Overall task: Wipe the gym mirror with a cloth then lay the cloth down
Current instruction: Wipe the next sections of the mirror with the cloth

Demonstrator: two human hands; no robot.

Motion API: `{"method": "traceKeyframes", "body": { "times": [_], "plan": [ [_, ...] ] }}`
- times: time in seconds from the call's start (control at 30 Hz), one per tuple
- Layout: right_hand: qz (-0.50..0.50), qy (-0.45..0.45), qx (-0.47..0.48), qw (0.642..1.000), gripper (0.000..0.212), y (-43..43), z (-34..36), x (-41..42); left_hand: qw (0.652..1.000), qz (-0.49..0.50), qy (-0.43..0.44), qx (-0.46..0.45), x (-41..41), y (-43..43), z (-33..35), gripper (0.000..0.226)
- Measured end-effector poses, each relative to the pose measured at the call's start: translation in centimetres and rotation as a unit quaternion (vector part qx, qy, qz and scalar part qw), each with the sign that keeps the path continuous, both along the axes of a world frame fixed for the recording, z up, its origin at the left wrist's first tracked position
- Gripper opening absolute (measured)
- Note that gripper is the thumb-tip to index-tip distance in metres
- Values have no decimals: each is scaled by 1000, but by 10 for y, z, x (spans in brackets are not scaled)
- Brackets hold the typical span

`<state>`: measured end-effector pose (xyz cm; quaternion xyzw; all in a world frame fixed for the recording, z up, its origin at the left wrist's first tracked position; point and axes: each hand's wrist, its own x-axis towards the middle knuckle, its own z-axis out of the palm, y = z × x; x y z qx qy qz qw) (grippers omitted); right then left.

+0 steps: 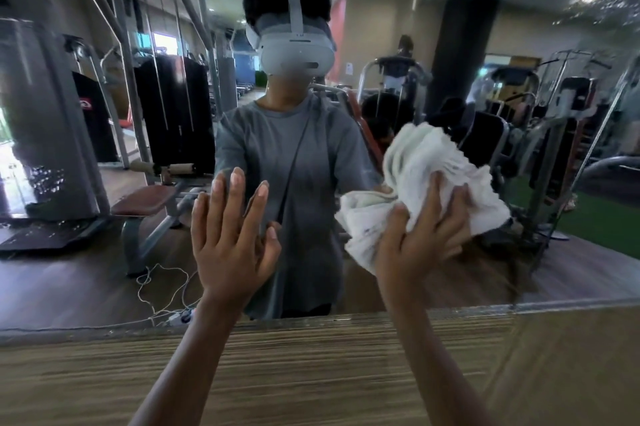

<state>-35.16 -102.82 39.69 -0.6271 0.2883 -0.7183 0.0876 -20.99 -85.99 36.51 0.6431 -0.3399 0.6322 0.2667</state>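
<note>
Five right fingers (437,198) around bunched cloth (427,157)

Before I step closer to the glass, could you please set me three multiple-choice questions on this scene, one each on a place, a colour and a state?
1. Where is the cloth?
A. Lying flat, let go
B. Bunched in the right hand, against the mirror
C. Tucked in a pocket

2. What colour is the cloth?
A. White
B. Blue
C. Red

3. How is the left hand?
A. Clenched in a fist
B. Gripping a spray bottle
C. Open, fingers straight, against the mirror

Answers:
1 B, since the fingers of the right hand curl into the crumpled cloth up at the glass.
2 A, since the whole bundle shows white.
3 C, since the left hand's fingers point up, spread and straight, and meet their reflection, with nothing held.
</note>
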Motion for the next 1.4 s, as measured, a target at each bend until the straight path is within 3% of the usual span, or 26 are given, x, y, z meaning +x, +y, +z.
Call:
{"method": "traceKeyframes", "body": {
  "times": [0.1,0.2,0.23,0.3,0.4,0.47,0.53,0.6,0.7,0.77,0.83,0.93,1.03,1.13,1.23,1.3,1.33,1.4],
  "plan": [
    [-29,151,-166,974,47,6,-18,0,1000,-3,-3,7,0,1,2,49],
    [-56,297,-352,886,38,-28,-44,-28,1000,-9,-3,2,0,2,4,48],
    [-60,301,-350,885,39,-38,-44,-39,1000,-8,2,-8,-3,1,4,47],
    [-66,263,-246,930,49,-49,-24,-53,999,0,20,-39,-8,-5,7,44],
    [-34,105,-52,992,59,-49,49,-44,993,-10,97,-60,-24,-14,35,40],
    [-16,36,-24,999,61,-40,102,-28,992,-32,110,-46,-33,-20,71,43],
    [-31,77,-78,994,63,-26,122,-13,993,-48,99,-39,-37,-24,108,47],
    [-54,171,-220,959,62,-20,113,-9,994,-49,87,-41,-33,-24,135,51],
    [-55,288,-440,849,55,-57,88,-35,999,-7,26,-30,-18,-22,141,54],
    [-54,310,-474,823,52,-87,95,-62,999,31,-8,-23,-12,-24,137,56],
    [-63,286,-402,868,53,-104,118,-78,998,48,-14,-29,-10,-29,136,58],
    [-52,168,-238,955,54,-95,175,-65,998,47,-13,-30,-10,-29,135,59],
    [-54,111,-180,976,56,-51,212,-27,999,35,-24,-24,-9,-24,134,58],
    [-57,179,-301,935,59,-18,193,0,998,29,-45,-23,-5,-22,135,56],
    [-55,292,-504,811,61,-39,160,-15,998,28,-47,-22,-3,-20,135,58],
    [-48,349,-570,743,63,-76,163,-43,999,32,-37,-19,-5,-23,134,58],
    [-52,355,-563,744,63,-94,173,-56,999,38,-32,-20,-6,-25,133,58],
    [-76,316,-478,816,63,-114,201,-71,998,50,-22,-21,-7,-30,132,59]
  ]
}}
